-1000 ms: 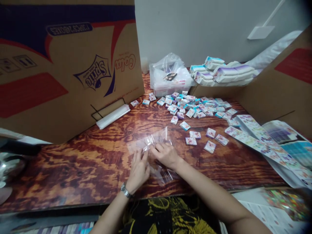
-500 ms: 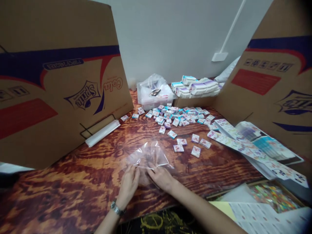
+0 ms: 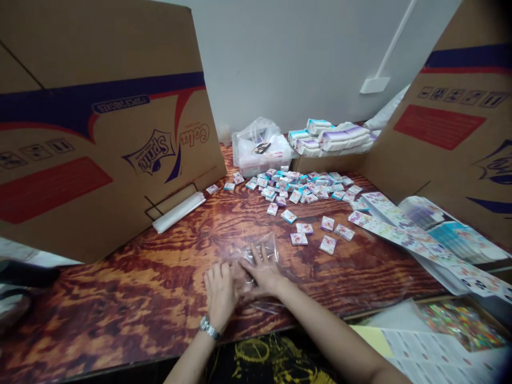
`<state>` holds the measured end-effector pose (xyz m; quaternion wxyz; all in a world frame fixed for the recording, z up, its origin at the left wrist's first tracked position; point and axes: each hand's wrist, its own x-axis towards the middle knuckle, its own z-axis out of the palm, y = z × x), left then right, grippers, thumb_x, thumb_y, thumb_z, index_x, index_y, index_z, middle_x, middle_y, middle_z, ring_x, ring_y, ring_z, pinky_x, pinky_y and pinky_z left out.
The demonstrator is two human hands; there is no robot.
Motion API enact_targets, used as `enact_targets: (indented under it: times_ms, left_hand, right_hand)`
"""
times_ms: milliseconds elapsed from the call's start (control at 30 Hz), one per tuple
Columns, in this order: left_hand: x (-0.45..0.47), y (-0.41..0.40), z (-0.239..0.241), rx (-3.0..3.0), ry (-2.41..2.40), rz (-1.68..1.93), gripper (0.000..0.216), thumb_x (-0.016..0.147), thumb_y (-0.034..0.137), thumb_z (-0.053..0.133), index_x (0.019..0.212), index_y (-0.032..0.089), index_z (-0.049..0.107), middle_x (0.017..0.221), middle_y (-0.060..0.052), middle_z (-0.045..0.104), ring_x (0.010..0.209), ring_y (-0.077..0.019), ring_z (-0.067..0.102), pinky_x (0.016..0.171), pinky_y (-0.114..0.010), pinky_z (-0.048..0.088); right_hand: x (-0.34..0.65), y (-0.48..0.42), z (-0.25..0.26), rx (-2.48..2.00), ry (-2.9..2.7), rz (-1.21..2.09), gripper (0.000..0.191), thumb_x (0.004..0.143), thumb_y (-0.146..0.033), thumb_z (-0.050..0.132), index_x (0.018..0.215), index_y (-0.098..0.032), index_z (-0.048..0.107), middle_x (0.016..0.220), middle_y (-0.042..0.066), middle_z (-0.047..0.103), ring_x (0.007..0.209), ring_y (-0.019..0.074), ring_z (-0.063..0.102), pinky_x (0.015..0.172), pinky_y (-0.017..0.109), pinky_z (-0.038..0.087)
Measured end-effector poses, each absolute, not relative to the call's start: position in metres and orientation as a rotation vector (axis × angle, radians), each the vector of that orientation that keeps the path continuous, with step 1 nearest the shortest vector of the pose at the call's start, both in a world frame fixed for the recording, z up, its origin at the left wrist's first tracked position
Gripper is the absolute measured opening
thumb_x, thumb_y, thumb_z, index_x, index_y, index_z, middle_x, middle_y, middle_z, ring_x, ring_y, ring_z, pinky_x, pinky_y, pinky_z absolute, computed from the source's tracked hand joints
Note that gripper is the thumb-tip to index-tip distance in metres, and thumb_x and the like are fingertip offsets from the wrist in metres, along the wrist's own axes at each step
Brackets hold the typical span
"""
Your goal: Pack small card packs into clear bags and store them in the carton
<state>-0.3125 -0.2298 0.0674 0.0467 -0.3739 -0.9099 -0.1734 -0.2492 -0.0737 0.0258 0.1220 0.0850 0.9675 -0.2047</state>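
Observation:
A clear plastic bag (image 3: pixel 267 246) lies flat on the wooden table (image 3: pixel 120 298) in front of me. My left hand (image 3: pixel 220 290), with a wristwatch (image 3: pixel 209 327) on it, rests with its fingers stretched over the bag's near left edge. Beside it, my right hand (image 3: pixel 262 274) presses on the bag with its fingers spread. Neither hand grips anything. Several small printed packets (image 3: pixel 300 186) are scattered beyond the bag, the nearest ones (image 3: pixel 316 234) just to the right of my right hand.
Large cardboard boxes stand on the left (image 3: pixel 100 133) and on the right (image 3: pixel 448 133). A white roll (image 3: pixel 178 212) lies by the left box. At the back are a clear container (image 3: pixel 262 152) and stacked packs (image 3: pixel 336 136). Printed sheets (image 3: pixel 420 234) lie on the right.
The bag was held up and pinched open by both hands; now it lies flattened on the table with both hands laid on it. My view has shifted a little.

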Motion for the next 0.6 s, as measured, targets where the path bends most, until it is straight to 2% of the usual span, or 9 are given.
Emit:
enact_targets:
  times_ms: [133, 233, 333, 433, 500, 600]
  left_hand:
    - [-0.31, -0.256, 0.065, -1.545, -2.685, -0.514, 0.052, 0.075, 0.004, 0.045, 0.117, 0.031, 0.058, 0.129, -0.009, 0.041, 0.114, -0.0263, 0.043, 0.09, -0.041, 0.043]
    - [-0.318, -0.274, 0.051, -1.561, -2.722, -0.542, 0.055, 0.075, 0.003, 0.041, 0.117, 0.035, 0.059, 0.132, -0.006, 0.043, 0.112, -0.023, 0.049, 0.084, -0.033, 0.048]
    - [-0.332, -0.276, 0.038, -1.471, -2.788, -0.652, 0.049, 0.081, 0.01, 0.037, 0.125, 0.028, 0.053, 0.124, -0.007, 0.054, 0.103, -0.0196, 0.057, 0.081, -0.03, 0.051]
    - [-0.343, -0.262, 0.039, -1.327, -2.778, -0.795, 0.045, 0.089, 0.028, 0.033, 0.13, 0.017, 0.046, 0.124, -0.012, 0.055, 0.11, -0.0231, 0.056, 0.09, -0.035, 0.048]
    - [-0.345, -0.249, 0.045, -1.23, -2.757, -0.863, 0.052, 0.088, 0.039, 0.036, 0.132, 0.012, 0.042, 0.128, -0.016, 0.052, 0.117, -0.0268, 0.051, 0.096, -0.041, 0.044]
    - [-0.345, -0.235, 0.051, -1.098, -2.756, -0.902, 0.065, 0.083, 0.049, 0.044, 0.134, 0.009, 0.037, 0.126, -0.02, 0.05, 0.116, -0.0316, 0.05, 0.094, -0.046, 0.044]
  right_hand:
    - [-0.257, -0.071, 0.031, 0.326, 2.763, -0.648, 0.117, 0.051, -0.07, 0.07, 0.144, -0.041, 0.005, 0.152, 0.011, -0.014, 0.13, 0.0542, -0.013, 0.082, 0.081, -0.004]
    - [-0.263, -0.071, 0.037, 0.28, 2.762, -0.681, 0.113, 0.054, -0.068, 0.07, 0.144, -0.041, 0.008, 0.152, 0.013, -0.014, 0.131, 0.0528, -0.01, 0.084, 0.081, -0.002]
    - [-0.266, -0.076, 0.042, 0.142, 2.848, -0.662, 0.107, 0.058, -0.064, 0.071, 0.143, -0.041, 0.011, 0.152, 0.013, -0.012, 0.132, 0.0514, -0.007, 0.085, 0.08, 0.0]
    - [-0.263, -0.086, 0.046, -0.075, 2.943, -0.595, 0.092, 0.064, -0.059, 0.07, 0.141, -0.038, 0.025, 0.153, 0.012, -0.009, 0.133, 0.0491, -0.01, 0.088, 0.08, 0.002]
    - [-0.26, -0.093, 0.047, -0.204, 2.967, -0.562, 0.079, 0.067, -0.057, 0.068, 0.137, -0.036, 0.036, 0.153, 0.009, -0.009, 0.133, 0.0478, -0.012, 0.09, 0.079, 0.004]
    - [-0.256, -0.098, 0.046, -0.268, 2.993, -0.527, 0.064, 0.071, -0.056, 0.064, 0.129, -0.031, 0.049, 0.154, 0.006, -0.008, 0.134, 0.0457, -0.014, 0.093, 0.078, 0.005]
